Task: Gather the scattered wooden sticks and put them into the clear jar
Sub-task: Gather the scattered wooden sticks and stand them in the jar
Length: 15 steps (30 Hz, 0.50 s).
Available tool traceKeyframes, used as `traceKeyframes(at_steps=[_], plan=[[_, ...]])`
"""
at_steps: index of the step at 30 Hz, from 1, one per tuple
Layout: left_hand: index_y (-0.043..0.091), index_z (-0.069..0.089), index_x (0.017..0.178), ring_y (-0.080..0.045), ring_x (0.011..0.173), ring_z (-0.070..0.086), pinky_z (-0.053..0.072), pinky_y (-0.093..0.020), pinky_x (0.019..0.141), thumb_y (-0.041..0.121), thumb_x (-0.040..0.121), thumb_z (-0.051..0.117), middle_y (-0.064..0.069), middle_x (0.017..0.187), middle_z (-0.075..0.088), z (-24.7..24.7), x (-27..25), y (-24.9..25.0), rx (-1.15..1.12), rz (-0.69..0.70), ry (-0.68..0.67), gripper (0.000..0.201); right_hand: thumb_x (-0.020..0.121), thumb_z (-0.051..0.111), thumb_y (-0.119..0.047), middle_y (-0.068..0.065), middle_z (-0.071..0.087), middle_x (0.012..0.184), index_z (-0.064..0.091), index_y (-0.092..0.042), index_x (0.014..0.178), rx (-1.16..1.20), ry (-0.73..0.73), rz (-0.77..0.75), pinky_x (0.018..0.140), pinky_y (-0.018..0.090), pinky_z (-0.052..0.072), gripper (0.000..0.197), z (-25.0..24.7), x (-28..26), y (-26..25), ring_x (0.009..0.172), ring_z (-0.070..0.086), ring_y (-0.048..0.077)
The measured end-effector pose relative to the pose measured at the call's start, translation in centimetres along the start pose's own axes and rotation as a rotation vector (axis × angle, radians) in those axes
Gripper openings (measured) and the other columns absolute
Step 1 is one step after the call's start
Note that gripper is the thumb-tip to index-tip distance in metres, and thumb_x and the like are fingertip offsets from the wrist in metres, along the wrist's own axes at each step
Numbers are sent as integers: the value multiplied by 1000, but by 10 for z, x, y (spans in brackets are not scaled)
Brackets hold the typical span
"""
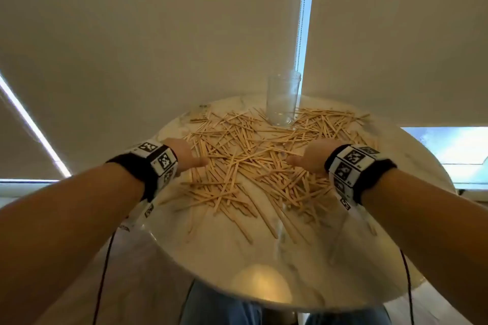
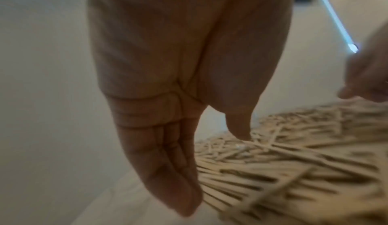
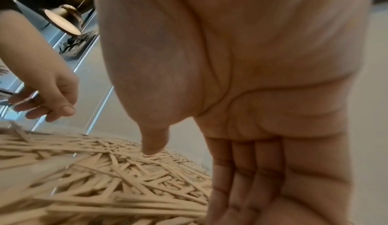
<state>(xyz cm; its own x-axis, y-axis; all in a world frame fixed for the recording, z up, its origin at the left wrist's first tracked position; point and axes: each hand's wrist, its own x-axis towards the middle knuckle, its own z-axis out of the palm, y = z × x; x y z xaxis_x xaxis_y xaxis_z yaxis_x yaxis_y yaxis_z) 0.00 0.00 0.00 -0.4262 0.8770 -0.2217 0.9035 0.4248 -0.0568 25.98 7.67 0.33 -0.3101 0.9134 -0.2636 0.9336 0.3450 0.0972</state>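
Many thin wooden sticks (image 1: 250, 166) lie scattered in a loose heap across the round marble table (image 1: 237, 258). A clear jar (image 1: 283, 100) stands upright and empty at the table's far edge, with sticks around its base. My left hand (image 1: 184, 157) is at the heap's left edge, fingers straight and together, thumb pointing inward; the left wrist view shows its fingers (image 2: 168, 170) reaching down beside the sticks (image 2: 293, 162). My right hand (image 1: 307, 157) mirrors it at the right edge, palm facing inward, fingers (image 3: 262, 178) straight by the sticks (image 3: 105, 178). Neither hand holds anything.
The table's near part has only a few stray sticks. Window blinds hang behind the table, with a bead chain (image 1: 301, 21) above the jar. Cables hang from both wristbands. My knees show under the near table edge.
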Motion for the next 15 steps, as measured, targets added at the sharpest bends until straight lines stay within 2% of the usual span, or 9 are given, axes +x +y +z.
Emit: traceKeyframes(at_steps=[1,2,4,5,8,10,12,14,15], plan=[[7,66,87,-22,79,65,51,-31,79,75,89,38,-7,88,68,6,2,9,85,15,-60,74,97,28,-70,14,62,119,63,-5,88,-18,-36,0,87,37,45,74,0,4,-2,113,58,28],[8,67,92,-22,82,63,50,-31,81,82,83,37,-8,91,65,12,5,17,130,0,-80,80,94,30,-73,14,62,124,66,-3,100,-30,-33,13,90,37,46,79,2,8,-4,117,58,29],[7,66,105,-26,93,62,51,-34,85,89,74,42,-10,100,64,25,12,33,123,17,-108,91,90,35,-77,12,64,120,64,-2,120,-39,-71,6,92,36,48,86,6,16,-10,117,59,28],[7,66,104,-27,94,63,52,-34,83,89,72,45,-9,98,64,30,19,39,107,52,-103,90,89,38,-77,11,64,117,64,-3,123,-44,-75,-13,89,35,48,85,7,20,-13,115,59,27],[12,55,73,-21,68,57,47,-31,67,82,76,52,-2,70,56,28,27,59,36,122,-52,70,94,51,-62,10,63,123,59,-5,131,-10,-47,-50,84,32,48,68,5,24,-19,113,60,26],[14,51,69,-18,62,53,45,-30,63,83,78,46,-2,67,55,27,30,71,-9,134,-56,70,95,52,-59,8,62,108,63,-4,124,26,-34,-59,79,31,47,63,5,28,-20,100,59,23],[11,55,73,-19,68,57,48,-32,67,89,73,40,-4,71,57,30,33,79,9,133,-66,80,91,49,-68,6,57,96,65,-6,105,31,-38,-50,76,30,46,66,8,34,-21,94,58,23],[9,60,88,-22,81,58,47,-32,70,88,71,48,-5,81,58,33,37,86,11,130,-45,82,86,57,-69,6,58,94,60,-7,89,32,-41,-56,77,31,50,61,9,39,-22,89,57,22],[8,61,97,-23,84,58,46,-31,70,83,72,56,-5,84,56,33,39,90,-41,130,-35,79,86,62,-64,6,60,94,62,-7,89,34,-37,-70,77,31,52,57,9,42,-22,86,57,21]])
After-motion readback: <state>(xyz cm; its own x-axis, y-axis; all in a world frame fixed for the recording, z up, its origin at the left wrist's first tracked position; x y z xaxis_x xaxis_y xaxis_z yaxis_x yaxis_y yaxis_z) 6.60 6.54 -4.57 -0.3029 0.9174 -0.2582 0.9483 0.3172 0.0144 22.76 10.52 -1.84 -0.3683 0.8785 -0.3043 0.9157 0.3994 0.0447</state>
